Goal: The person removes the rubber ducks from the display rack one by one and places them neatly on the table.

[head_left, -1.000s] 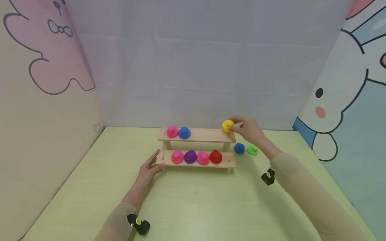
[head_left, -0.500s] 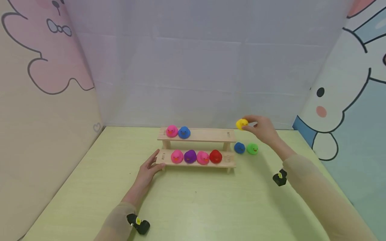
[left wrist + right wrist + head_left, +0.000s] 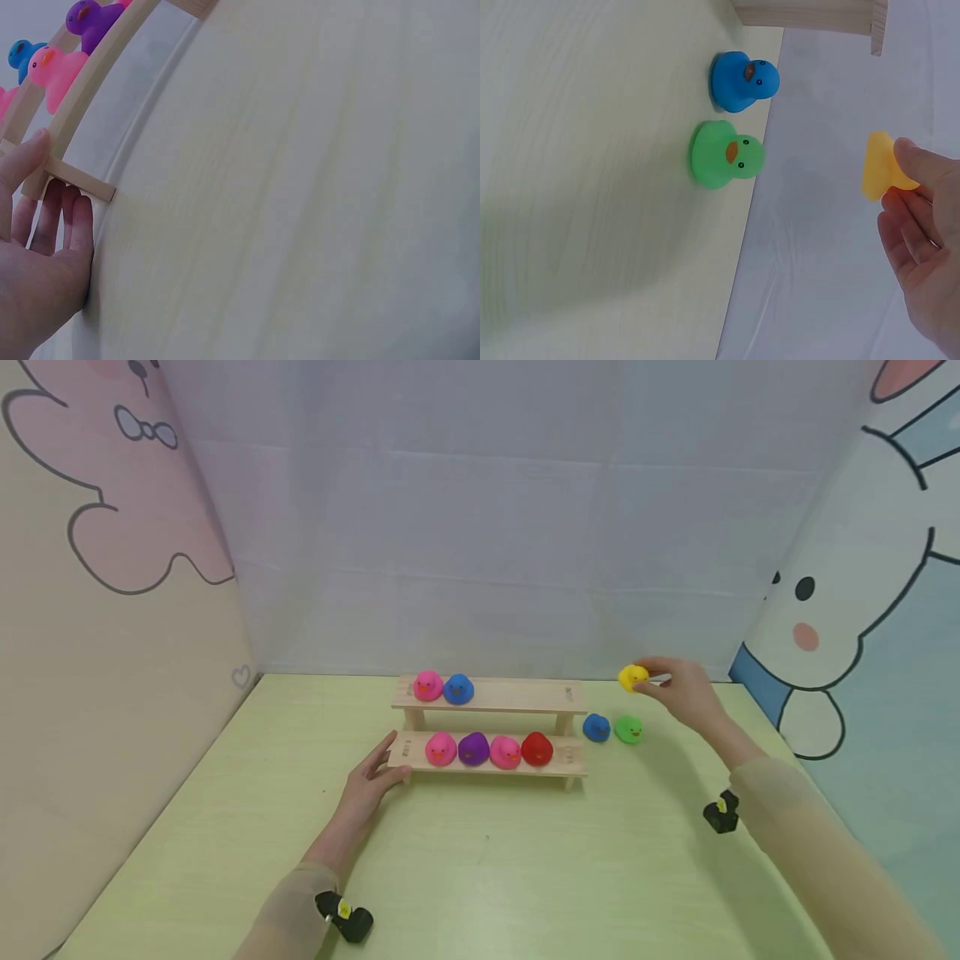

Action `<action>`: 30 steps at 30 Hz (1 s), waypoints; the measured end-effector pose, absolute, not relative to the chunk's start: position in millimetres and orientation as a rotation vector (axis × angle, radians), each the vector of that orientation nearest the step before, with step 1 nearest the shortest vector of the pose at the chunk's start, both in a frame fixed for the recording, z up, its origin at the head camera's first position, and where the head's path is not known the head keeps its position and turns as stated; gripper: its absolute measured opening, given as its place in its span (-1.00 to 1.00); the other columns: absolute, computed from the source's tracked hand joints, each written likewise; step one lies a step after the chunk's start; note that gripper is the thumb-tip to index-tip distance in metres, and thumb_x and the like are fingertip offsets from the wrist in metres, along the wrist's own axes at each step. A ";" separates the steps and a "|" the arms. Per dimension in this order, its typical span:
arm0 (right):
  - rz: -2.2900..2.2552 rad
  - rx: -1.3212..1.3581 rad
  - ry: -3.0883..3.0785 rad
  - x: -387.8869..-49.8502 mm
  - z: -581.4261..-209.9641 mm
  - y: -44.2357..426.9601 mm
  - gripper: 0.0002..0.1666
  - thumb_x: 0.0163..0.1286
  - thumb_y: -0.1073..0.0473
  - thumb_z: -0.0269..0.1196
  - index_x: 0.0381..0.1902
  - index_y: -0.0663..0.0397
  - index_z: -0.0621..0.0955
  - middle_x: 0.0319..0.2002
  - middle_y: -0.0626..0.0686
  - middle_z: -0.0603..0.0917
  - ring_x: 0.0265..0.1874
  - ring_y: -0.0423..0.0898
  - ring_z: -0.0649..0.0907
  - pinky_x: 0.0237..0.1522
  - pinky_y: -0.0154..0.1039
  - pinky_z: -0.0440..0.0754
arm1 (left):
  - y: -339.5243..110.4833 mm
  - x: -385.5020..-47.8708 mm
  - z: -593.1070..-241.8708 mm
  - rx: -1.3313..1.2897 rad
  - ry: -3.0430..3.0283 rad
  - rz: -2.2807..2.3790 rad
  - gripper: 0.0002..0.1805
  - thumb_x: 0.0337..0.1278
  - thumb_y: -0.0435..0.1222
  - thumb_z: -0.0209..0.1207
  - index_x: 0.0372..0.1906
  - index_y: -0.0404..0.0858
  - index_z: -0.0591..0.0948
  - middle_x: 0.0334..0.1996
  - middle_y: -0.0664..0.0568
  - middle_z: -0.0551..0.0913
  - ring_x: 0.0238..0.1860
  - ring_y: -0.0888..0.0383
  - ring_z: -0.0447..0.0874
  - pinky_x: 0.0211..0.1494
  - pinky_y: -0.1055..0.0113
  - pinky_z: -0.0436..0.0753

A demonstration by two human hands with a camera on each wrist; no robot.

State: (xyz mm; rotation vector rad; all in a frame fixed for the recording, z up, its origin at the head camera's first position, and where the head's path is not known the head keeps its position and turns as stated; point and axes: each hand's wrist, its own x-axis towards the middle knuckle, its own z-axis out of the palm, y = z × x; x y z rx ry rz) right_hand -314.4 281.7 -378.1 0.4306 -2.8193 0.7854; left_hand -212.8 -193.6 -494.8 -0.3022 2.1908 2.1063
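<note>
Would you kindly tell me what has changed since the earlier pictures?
The right hand carried the yellow duck rightward, from the right end of the upper shelf to beyond it. Nothing was newly grasped or released. The left hand stayed at the left end of the lower shelf; the other ducks stayed put.

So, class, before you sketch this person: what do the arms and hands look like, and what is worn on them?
The left sleeve and right sleeve are plain beige. By each cuff sits a small, chunky black gadget, the left device and right device, marked with yellow. No cables show. The left hand and right hand are gloveless.
</note>
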 end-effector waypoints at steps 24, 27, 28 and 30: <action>0.728 0.389 -2.827 -313.7 -411.3 322.9 -0.53 0.36 0.24 0.29 0.18 0.35 0.55 0.08 0.40 0.63 -0.01 0.30 0.62 -0.04 0.18 0.65 | -193.5 -212.3 -493.9 -0.278 2.172 2.116 -0.22 0.24 -0.21 0.29 0.49 0.25 0.25 0.30 -0.02 0.31 0.05 0.30 0.50 0.06 0.58 0.51; 0.722 0.381 -2.834 -312.7 -417.1 326.3 -0.52 0.36 0.22 0.30 0.18 0.35 0.55 0.07 0.41 0.63 0.00 0.30 0.62 -0.04 0.18 0.64 | -193.6 -212.0 -494.0 -0.275 2.174 2.116 -0.22 0.24 -0.21 0.29 0.49 0.24 0.25 0.31 -0.03 0.30 0.05 0.29 0.50 0.06 0.58 0.51; 0.719 0.380 -2.837 -312.6 -419.1 327.4 -0.52 0.36 0.21 0.30 0.18 0.35 0.55 0.07 0.41 0.63 -0.01 0.31 0.63 -0.04 0.18 0.65 | -193.5 -211.9 -494.0 -0.274 2.173 2.119 -0.22 0.24 -0.22 0.29 0.49 0.24 0.25 0.31 -0.03 0.30 0.05 0.29 0.50 0.06 0.58 0.51; 0.717 0.373 -2.847 -311.7 -422.5 329.0 -0.52 0.37 0.20 0.30 0.17 0.35 0.55 0.06 0.42 0.64 -0.01 0.32 0.63 -0.04 0.17 0.65 | -193.3 -211.8 -493.9 -0.273 2.175 2.119 -0.22 0.24 -0.22 0.29 0.49 0.24 0.25 0.30 -0.03 0.32 0.05 0.30 0.51 0.06 0.58 0.51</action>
